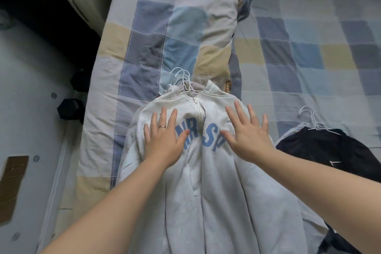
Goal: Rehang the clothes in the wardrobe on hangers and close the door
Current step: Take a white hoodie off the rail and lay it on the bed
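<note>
Head view, looking down on a bed. Left hand (165, 142) and right hand (247, 140) lie flat on the chest of a pale grey zip hoodie (206, 192), one on each side of the zip (197, 107). The fingers are straight and spread, gripping nothing. The two hands are apart, with the blue lettering showing between them. Flat palms of this kind suit smoothing the cloth or steadying the garment, not lifting it.

The hoodie lies face up and zipped, collar pointing away from the person and hem toward them, so its shoulders are within easy reach. A cluster of white wire hanger hooks (181, 79) projects from the collar. Several hooks overlap, which suggests a stack of hangers at or under the neck. Whether one is seated inside the shoulders cannot be told.

Just right of the hoodie lies a dark garment (329, 156), with more white hangers (311, 119) resting at its upper edge; it is probably queued for the same treatment. Both garments rest partly on a folded patchwork quilt (152, 47) and a checked sheet (309, 57), which give a broad, soft work surface.

At left is the pale floor (31, 121), with dark dumbbell-like objects (70, 109) beside the bed and a piece of cardboard (12, 179) near the frame edge. The wardrobe and its door are not in view, so hanging up and closing appear to remain undone.
</note>
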`<state>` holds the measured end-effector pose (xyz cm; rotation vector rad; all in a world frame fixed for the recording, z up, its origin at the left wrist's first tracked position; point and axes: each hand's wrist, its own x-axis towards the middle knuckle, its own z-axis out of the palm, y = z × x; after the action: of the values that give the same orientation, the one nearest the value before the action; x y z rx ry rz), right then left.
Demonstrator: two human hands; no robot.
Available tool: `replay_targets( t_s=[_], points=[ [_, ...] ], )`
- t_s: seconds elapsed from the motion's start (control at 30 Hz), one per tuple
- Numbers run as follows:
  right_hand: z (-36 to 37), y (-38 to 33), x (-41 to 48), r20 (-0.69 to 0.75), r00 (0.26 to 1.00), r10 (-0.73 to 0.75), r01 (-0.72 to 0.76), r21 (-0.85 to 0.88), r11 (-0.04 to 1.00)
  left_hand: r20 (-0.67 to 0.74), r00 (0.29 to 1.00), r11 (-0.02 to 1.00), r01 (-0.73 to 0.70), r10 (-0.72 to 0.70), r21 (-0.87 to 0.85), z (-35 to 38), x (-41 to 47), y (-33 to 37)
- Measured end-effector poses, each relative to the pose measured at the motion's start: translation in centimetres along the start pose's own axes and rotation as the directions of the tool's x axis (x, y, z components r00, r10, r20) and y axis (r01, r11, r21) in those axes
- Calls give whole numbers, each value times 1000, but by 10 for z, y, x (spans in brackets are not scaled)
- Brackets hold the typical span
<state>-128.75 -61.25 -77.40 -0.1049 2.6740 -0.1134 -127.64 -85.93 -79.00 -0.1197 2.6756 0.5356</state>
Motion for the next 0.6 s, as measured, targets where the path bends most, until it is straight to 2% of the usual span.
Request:
replay_targets(
  t_s=[0.2, 0.33, 0.6],
  points=[
    [-41, -6, -100, 42, 999, -4, 5, -21, 1000, 98, 994, 999, -40, 43, -29, -25, -96, 38],
    [-71, -14, -175, 29, 992, 123, -126, 117, 985, 128, 983, 990, -138, 135, 13, -51, -158, 62],
    [-96, -3, -312, -61, 940, 337, -306, 292, 906, 124, 949, 957, -287, 290, -47, -70, -244, 103]
  ],
)
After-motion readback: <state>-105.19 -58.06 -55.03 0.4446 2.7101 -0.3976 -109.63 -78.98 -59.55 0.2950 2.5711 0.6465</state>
